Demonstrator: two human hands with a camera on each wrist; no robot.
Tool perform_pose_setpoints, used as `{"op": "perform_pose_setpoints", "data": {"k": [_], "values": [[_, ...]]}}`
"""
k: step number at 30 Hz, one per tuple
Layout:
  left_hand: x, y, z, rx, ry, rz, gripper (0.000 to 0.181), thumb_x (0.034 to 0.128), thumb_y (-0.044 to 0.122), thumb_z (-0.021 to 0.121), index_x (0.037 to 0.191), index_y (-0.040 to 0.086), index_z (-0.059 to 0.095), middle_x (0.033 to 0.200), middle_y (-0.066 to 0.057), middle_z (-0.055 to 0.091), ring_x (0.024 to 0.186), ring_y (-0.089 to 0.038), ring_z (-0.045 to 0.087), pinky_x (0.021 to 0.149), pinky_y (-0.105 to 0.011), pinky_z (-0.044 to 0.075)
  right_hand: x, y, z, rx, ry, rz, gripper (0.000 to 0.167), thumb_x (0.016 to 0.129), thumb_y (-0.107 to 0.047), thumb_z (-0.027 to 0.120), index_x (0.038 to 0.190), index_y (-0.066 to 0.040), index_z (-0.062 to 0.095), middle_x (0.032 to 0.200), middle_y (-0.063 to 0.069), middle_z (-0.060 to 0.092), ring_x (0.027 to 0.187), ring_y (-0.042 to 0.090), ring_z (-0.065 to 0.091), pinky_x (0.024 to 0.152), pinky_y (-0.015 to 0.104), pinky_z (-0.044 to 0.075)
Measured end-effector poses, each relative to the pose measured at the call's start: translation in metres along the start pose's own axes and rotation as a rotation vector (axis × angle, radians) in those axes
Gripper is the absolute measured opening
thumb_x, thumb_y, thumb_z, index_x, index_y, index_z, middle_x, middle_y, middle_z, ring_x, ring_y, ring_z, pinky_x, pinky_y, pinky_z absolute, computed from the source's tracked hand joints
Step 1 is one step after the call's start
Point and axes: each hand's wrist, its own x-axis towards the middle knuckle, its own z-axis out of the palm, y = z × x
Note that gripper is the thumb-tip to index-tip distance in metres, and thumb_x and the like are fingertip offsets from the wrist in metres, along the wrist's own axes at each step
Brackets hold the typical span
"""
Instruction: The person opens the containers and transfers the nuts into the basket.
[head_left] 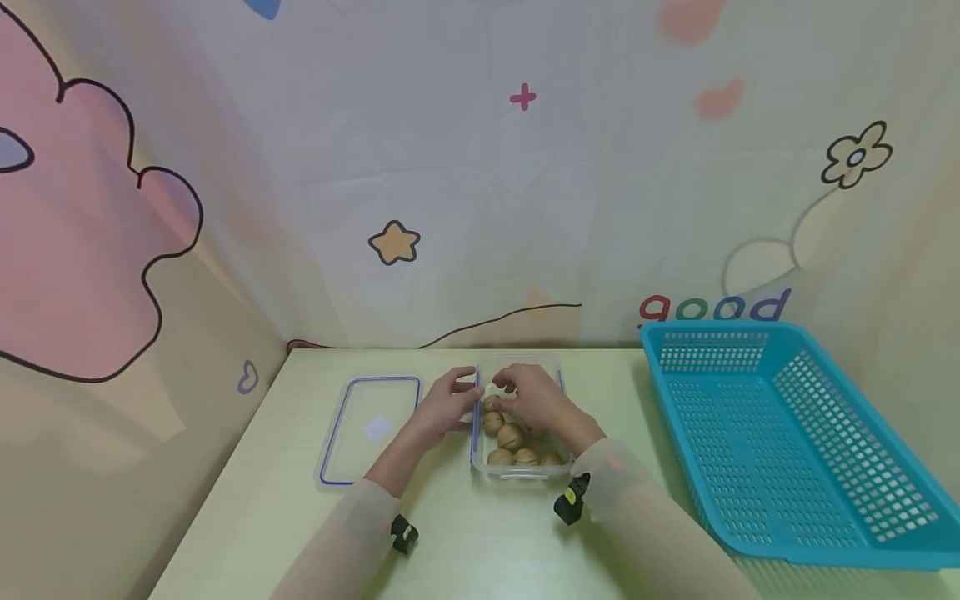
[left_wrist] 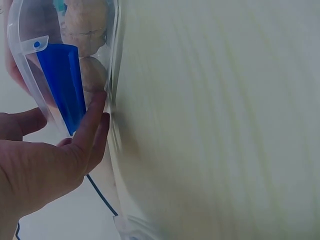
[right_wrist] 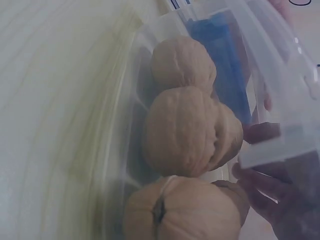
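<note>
A clear plastic box (head_left: 521,472) stands on the table with several walnuts (head_left: 512,436) inside, close together along its left and near sides. My left hand (head_left: 444,408) is at the box's left wall, thumb by the rim. In the left wrist view its outstretched fingers (left_wrist: 92,127) touch the wall beside a blue clip flap (left_wrist: 62,82). My right hand (head_left: 536,398) reaches over the rim into the box, thumb and finger bent around a walnut (head_left: 492,403) near the far left. In the right wrist view large walnuts (right_wrist: 175,130) show through the clear wall.
A clear lid with a blue seal (head_left: 352,429) lies flat on the table left of the box. To the right stands a blue perforated basket (head_left: 675,433) with nothing in it. A printed curtain (head_left: 465,192) hangs behind the table's far edge (head_left: 600,350).
</note>
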Motion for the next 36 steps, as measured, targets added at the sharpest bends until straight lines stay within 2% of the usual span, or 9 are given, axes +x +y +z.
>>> {"op": "perform_pose_setpoints", "data": {"k": [11, 17, 22, 31, 36], "values": [[0.0051, -0.0042, 0.0043, -0.008, 0.014, 0.002, 0.056, 0.1086, 0.013, 0.06, 0.159, 0.004, 0.038, 0.151, -0.033, 0.044, 0.136, -0.051, 0.053, 0.094, -0.06, 0.059, 0.002, 0.0058, 0.0061, -0.01, -0.011, -0.003, 0.029, 0.097, -0.015, 0.079, 0.122, -0.002, 0.076, 0.116, 0.011, 0.076, 0.107, 0.028, 0.069, 0.096, 0.046, 0.058], [0.0027, -0.0083, 0.0031, -0.012, 0.019, 0.014, 0.056, 0.109, 0.015, 0.06, 0.159, 0.005, 0.038, 0.152, -0.032, 0.044, 0.137, -0.05, 0.052, 0.096, -0.06, 0.058, 0.0029, 0.0082, 0.0093, -0.02, -0.025, -0.025, 0.025, 0.098, -0.014, 0.076, 0.121, -0.004, 0.077, 0.116, 0.01, 0.076, 0.108, 0.028, 0.069, 0.097, 0.047, 0.057], [0.0046, -0.0063, 0.0025, -0.044, 0.014, 0.002, 0.055, 0.1091, 0.016, 0.06, 0.16, 0.007, 0.039, 0.153, -0.031, 0.043, 0.138, -0.049, 0.052, 0.098, -0.061, 0.057, 0.0049, 0.0098, 0.0092, -0.033, -0.022, -0.029, 0.024, 0.098, -0.014, 0.076, 0.121, -0.005, 0.077, 0.114, 0.009, 0.076, 0.107, 0.028, 0.069, 0.097, 0.047, 0.057], [0.0029, -0.0052, 0.0029, -0.05, 0.015, -0.009, 0.057, 0.1082, 0.015, 0.061, 0.16, 0.006, 0.038, 0.153, -0.032, 0.044, 0.138, -0.05, 0.051, 0.097, -0.063, 0.056, 0.003, 0.0062, 0.0079, -0.02, -0.072, -0.005, 0.026, 0.099, -0.015, 0.077, 0.124, -0.009, 0.077, 0.118, 0.005, 0.076, 0.11, 0.027, 0.067, 0.099, 0.046, 0.055], [0.0019, -0.0027, 0.0031, -0.054, 0.017, -0.013, 0.057, 0.1087, 0.015, 0.06, 0.16, 0.007, 0.038, 0.153, -0.031, 0.044, 0.14, -0.05, 0.05, 0.098, -0.063, 0.056, 0.0033, 0.0027, 0.0072, -0.022, -0.067, -0.002, 0.019, 0.099, -0.016, 0.077, 0.116, -0.009, 0.078, 0.11, 0.004, 0.076, 0.103, 0.024, 0.067, 0.095, 0.045, 0.056]]}}
